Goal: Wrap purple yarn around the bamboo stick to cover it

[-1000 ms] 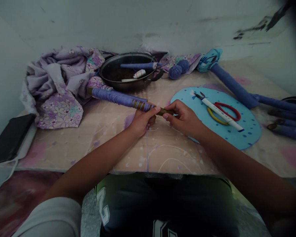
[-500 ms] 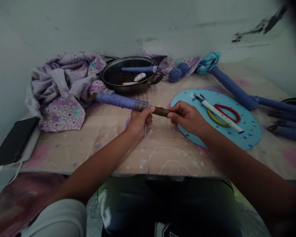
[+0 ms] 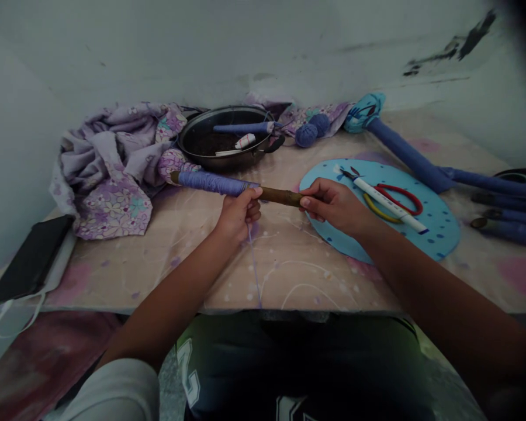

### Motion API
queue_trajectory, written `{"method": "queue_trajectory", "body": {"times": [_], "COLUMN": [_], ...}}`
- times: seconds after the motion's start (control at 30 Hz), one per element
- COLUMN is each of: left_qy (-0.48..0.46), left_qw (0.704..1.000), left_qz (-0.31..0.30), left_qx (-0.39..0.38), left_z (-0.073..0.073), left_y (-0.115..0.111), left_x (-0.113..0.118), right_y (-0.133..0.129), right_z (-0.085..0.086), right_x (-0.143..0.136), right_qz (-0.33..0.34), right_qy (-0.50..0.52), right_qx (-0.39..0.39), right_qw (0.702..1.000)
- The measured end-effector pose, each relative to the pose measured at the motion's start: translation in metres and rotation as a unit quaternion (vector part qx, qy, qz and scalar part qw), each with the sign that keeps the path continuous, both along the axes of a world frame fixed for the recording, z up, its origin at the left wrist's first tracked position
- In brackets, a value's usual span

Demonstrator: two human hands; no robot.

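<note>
A brown wooden stick (image 3: 281,196) lies crosswise above the table between my hands. Purple-blue yarn (image 3: 217,182) is wound round its left part, while the right part is bare. My left hand (image 3: 238,213) is closed round the stick at the right end of the winding, thumb on top. A loose strand of yarn (image 3: 255,263) runs down from this hand to the table's front edge. At the stick's right end, my right hand (image 3: 331,203) pinches it between thumb and fingers.
Behind the stick stand a dark pan (image 3: 228,158) and two yarn balls (image 3: 305,135). Bunched floral cloth (image 3: 114,199) and a black phone-like object (image 3: 28,257) lie left. On the right are a blue oval board (image 3: 346,242) with a marker (image 3: 390,204), and several wrapped sticks (image 3: 508,228).
My left hand has shifted slightly left along with the winding, and more bare stick shows between the hands. The gaps in the yarn near my left thumb have narrowed.
</note>
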State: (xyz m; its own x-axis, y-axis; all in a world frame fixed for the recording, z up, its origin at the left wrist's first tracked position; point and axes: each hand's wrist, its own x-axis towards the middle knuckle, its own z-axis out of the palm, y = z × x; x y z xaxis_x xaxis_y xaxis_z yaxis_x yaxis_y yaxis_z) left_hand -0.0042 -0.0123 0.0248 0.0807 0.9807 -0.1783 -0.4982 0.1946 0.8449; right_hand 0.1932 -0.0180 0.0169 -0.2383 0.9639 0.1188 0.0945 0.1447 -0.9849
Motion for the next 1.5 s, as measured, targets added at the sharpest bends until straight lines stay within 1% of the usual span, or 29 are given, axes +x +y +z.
{"method": "queue_trajectory", "body": {"times": [0.2,0.33,0.47,0.67,0.83,1.0,1.1,1.13,1.2,1.27,1.33,1.37,1.4,1.43,1.47,1.5], "left_qy": [-0.009,-0.011,-0.023,-0.025,0.005,0.032,0.046,0.050,0.050,0.033,0.002,-0.015,-0.029,-0.040,-0.048,-0.051], "left_qw": [0.999,0.999,0.998,0.999,0.999,0.997,0.996,0.996,0.996,0.998,0.999,0.999,0.999,0.999,0.998,0.998], "left_qz": [0.016,0.030,0.020,0.015,-0.027,-0.050,-0.056,-0.053,-0.049,-0.050,-0.043,-0.036,-0.030,-0.027,-0.025,-0.025], "left_qx": [-0.039,-0.041,-0.050,0.016,0.023,0.041,0.054,0.056,0.050,0.032,0.006,-0.006,-0.015,-0.023,-0.027,-0.030], "left_z": [0.002,0.005,0.005,-0.001,-0.009,-0.013,-0.016,-0.016,-0.017,-0.017,-0.016,-0.016,-0.015,-0.015,-0.015,-0.015], "left_y": [0.003,0.005,0.006,-0.001,-0.006,-0.008,-0.009,-0.009,-0.010,-0.010,-0.010,-0.010,-0.009,-0.008,-0.008,-0.007], "left_x": [-0.004,-0.008,-0.008,0.000,0.008,0.011,0.012,0.012,0.013,0.015,0.017,0.018,0.018,0.018,0.018,0.018], "right_y": [0.002,0.003,0.002,0.000,-0.002,-0.002,-0.001,0.000,0.001,0.003,0.004,0.004,0.004,0.004,0.003,0.002], "right_z": [-0.001,-0.003,-0.003,-0.005,-0.004,-0.006,-0.008,-0.008,-0.009,-0.011,-0.015,-0.016,-0.018,-0.019,-0.020,-0.020], "right_x": [0.004,0.004,0.000,-0.004,-0.007,-0.010,-0.009,-0.009,-0.008,-0.007,-0.007,-0.008,-0.010,-0.011,-0.013,-0.015], "right_qz": [-0.004,-0.005,-0.002,0.009,0.023,0.036,0.043,0.037,0.004,-0.048,-0.085,-0.091,-0.089,-0.085,-0.079,-0.077], "right_qy": [0.006,0.025,0.046,0.113,0.147,0.172,0.163,0.148,0.100,0.027,-0.062,-0.101,-0.128,-0.138,-0.127,-0.098], "right_qx": [-0.022,-0.035,-0.059,-0.108,-0.170,-0.197,-0.205,-0.191,-0.128,-0.016,0.111,0.163,0.196,0.204,0.184,0.144], "right_qw": [1.000,0.999,0.997,0.988,0.974,0.965,0.964,0.970,0.987,0.998,0.988,0.977,0.968,0.966,0.971,0.982]}}
